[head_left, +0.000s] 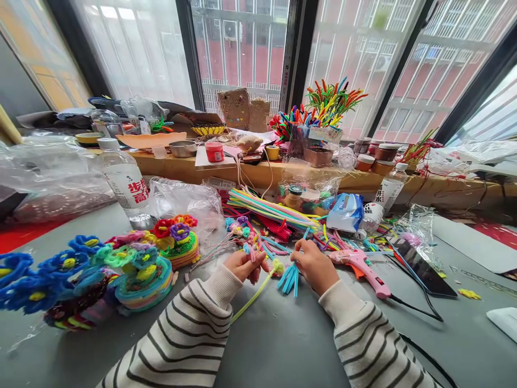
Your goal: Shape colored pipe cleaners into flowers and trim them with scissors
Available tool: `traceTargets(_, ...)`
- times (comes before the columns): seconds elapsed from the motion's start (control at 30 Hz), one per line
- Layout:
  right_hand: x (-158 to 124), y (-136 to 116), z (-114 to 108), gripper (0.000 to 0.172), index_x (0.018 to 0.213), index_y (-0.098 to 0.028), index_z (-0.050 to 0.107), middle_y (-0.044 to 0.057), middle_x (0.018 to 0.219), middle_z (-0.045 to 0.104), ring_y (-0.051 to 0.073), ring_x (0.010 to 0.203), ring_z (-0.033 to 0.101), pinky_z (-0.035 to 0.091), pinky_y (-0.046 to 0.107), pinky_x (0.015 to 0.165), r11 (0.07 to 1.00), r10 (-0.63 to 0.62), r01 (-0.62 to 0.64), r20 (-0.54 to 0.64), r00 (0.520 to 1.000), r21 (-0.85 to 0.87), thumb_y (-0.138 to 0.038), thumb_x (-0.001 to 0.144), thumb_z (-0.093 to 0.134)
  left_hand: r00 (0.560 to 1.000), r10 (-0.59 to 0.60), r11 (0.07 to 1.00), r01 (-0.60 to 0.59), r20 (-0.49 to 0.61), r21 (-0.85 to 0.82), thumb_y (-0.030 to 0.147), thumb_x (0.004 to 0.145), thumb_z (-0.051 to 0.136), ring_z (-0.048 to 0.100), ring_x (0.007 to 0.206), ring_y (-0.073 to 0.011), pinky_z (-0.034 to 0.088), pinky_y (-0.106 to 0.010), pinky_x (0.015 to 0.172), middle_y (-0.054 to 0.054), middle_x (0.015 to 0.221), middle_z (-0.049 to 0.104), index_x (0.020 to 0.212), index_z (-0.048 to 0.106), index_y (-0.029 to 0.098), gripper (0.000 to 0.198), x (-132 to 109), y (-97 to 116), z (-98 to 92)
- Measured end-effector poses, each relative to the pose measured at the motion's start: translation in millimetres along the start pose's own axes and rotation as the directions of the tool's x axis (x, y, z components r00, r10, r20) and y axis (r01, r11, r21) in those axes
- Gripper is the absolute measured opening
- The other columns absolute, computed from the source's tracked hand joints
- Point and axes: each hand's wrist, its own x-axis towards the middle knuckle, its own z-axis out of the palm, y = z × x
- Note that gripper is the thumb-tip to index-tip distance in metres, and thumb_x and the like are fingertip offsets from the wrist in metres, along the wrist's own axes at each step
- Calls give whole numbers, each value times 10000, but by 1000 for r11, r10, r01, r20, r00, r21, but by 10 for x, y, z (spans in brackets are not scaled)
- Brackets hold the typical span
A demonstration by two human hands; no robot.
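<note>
My left hand (247, 265) is closed in a pinch on a small curled pipe cleaner piece (251, 252), pink and light blue. To its right, my right hand (315, 265) has its fingers pressed together on light-blue pipe cleaners (288, 281). Their short ends fan out below the fingers, and one tip sticks up above them. Between the hands lies a yellow pipe cleaner (255, 293) with a fuzzy yellow ball (278, 267) at its far end. How many blue pieces the right fingers grip is hidden.
A pink glue gun (363, 269) with a black cord lies right, beside a phone (422, 268). Pipe cleaner flowers (68, 264) and coiled round bases (145, 285) stand left. Long pipe cleaners (270, 210), bottles (126, 183) and plastic bags (186, 210) crowd the back.
</note>
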Motion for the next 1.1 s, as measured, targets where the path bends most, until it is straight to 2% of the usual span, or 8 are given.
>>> traceTargets(0.1, -3, 27, -109, 180, 711, -168, 634, 75, 765, 553, 184, 742, 485, 415, 288, 644, 980, 48, -13, -173, 984, 200, -96, 717, 469, 998, 28, 998, -31, -63, -47, 518, 616, 470, 399, 339, -62, 305, -202, 391, 31, 356, 434, 554, 568, 115, 419, -14, 26, -14)
traceTargets(0.2, -21, -35, -291, 165, 685, -160, 630, 46, 669, 540, 149, 644, 477, 398, 274, 610, 838, 249, -68, -268, 931, 541, -225, 739, 488, 971, 90, 986, -118, -221, -114, 400, 569, 588, 450, 407, -70, 331, -198, 418, 21, 452, 505, 629, 585, 117, 289, -38, 105, -23)
traceTargets(0.27, -18, -139, -388, 198, 647, -148, 614, 11, 576, 494, 106, 515, 424, 362, 227, 476, 627, 381, -155, -127, 916, 764, -315, 708, 528, 955, 135, 976, -174, -263, -133, 333, 548, 626, 478, 486, -80, 358, -197, 463, 6, 531, 550, 694, 612, 121, 257, -52, 180, -2)
traceTargets(0.4, 12, -357, -427, 244, 644, -133, 633, -31, 479, 419, 53, 406, 316, 243, 192, 370, 293, 189, -304, 257, 948, 907, -357, 687, 542, 980, 134, 961, -164, -146, -224, 301, 508, 660, 519, 606, -117, 397, -219, 542, -22, 658, 597, 720, 626, 132, 274, -18, 299, 127)
traceTargets(0.47, 21, -405, -382, 236, 675, -128, 646, -33, 477, 429, 44, 402, 305, 228, 188, 371, 261, 152, -324, 293, 944, 909, -347, 675, 558, 989, 139, 970, -146, -50, -195, 310, 519, 652, 511, 572, -118, 398, -235, 554, -17, 568, 572, 593, 614, 116, 212, 32, 317, 200)
traceTargets(0.67, -6, -279, -229, 305, 604, -113, 616, -24, 441, 452, 53, 389, 360, 279, 182, 371, 236, 232, -360, 307, 923, 903, -396, 680, 532, 990, 8, 981, -35, -141, -192, 281, 470, 682, 476, 471, -84, 396, -222, 522, 12, 447, 539, 470, 600, 117, 184, 142, 258, 262)
traceTargets(0.8, -31, -207, -207, 265, 782, -149, 573, -20, 556, 517, 63, 445, 417, 331, 177, 400, 110, 342, -301, 248, 906, 947, -382, 656, 569, 993, -97, 973, 82, -64, -216, 297, 449, 687, 490, 440, -91, 402, -224, 475, -12, 455, 572, 525, 630, 105, 214, 114, 175, 282)
traceTargets(1.1, -61, -304, -218, 200, 595, -152, 486, -56, 469, 442, 58, 425, 400, 333, 181, 402, 84, 452, -220, 159, 878, 972, -314, 650, 590, 986, -153, 932, 120, -70, -343, 318, 428, 703, 554, 480, -132, 446, -261, 521, -36, 492, 608, 588, 634, 94, 283, 114, 123, 347)
